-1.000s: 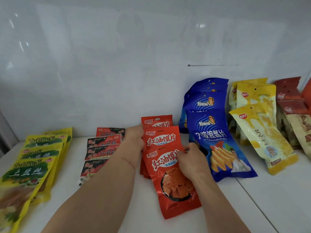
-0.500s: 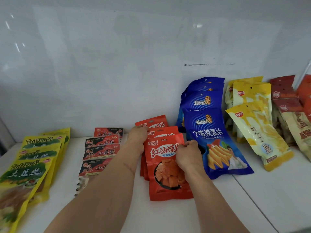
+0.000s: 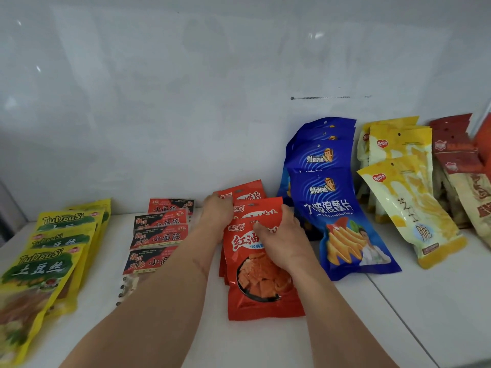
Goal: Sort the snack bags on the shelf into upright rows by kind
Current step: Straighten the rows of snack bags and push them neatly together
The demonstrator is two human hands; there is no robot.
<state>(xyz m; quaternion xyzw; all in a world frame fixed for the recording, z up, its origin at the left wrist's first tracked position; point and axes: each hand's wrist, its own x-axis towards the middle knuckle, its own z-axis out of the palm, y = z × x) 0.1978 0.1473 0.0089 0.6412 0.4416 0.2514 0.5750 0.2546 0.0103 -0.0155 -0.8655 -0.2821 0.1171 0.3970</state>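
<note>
A row of orange-red snack bags [image 3: 261, 290] leans back near the middle of the white shelf [image 3: 438, 301]. My right hand [image 3: 283, 244] lies over the upper part of the front orange-red bag, thumb on its face and fingers round its right top edge. My left hand [image 3: 216, 217] holds the left top edge of the bags behind it. To the right stand rows of blue chip bags [image 3: 342, 227], pale yellow bags [image 3: 409, 208] and dark red-and-tan bags [image 3: 467, 176]. To the left lie red-and-black packs [image 3: 159, 235] and yellow-green bags [image 3: 45, 264].
A glossy white back wall [image 3: 212, 102] rises right behind the rows. A seam [image 3: 398, 309] runs across the shelf board at the right. Bare shelf shows in front of the orange-red and blue bags.
The front orange-red bag has slid back and straightened against the row. My right hand moved up from its side onto its top. My left hand stays at the row's left edge.
</note>
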